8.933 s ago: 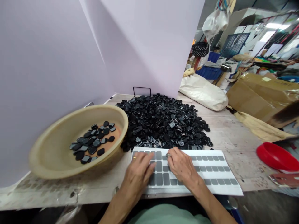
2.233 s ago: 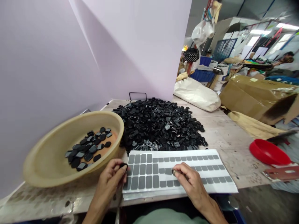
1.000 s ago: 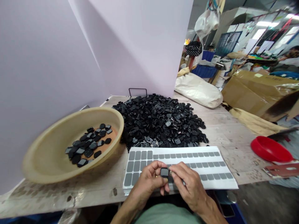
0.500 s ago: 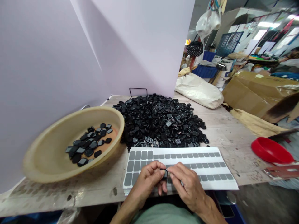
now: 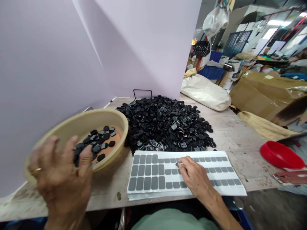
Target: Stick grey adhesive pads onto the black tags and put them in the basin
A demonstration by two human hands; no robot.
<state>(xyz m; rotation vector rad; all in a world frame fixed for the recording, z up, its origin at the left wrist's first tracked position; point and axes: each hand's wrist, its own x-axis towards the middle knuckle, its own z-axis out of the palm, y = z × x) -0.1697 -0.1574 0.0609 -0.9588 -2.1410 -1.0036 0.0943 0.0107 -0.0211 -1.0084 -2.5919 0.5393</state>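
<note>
My left hand (image 5: 64, 179), blurred and with fingers spread, is over the near side of the beige basin (image 5: 117, 155). Inside the basin lie several black pieces (image 5: 96, 148). My right hand (image 5: 195, 175) rests over the white sheet (image 5: 172, 165) of grey stickers (image 5: 154, 182), its fingers pinched on a small pointed tool (image 5: 177, 164) at the top sticker row. Behind the sheet spreads a big heap of black pieces (image 5: 165, 124).
A red dish (image 5: 280, 155) and a red-handled object (image 5: 291, 177) are at the right table edge. Further back are a white sack (image 5: 206, 92), a cardboard box (image 5: 266, 95) and a thin black wire frame (image 5: 143, 90). A pale wall (image 5: 144, 41) rises behind.
My left hand has left the sheet and moved left to the basin, its fingers now apart. The dark piece between my hands is gone from there. My right hand has shifted slightly up the sheet.
</note>
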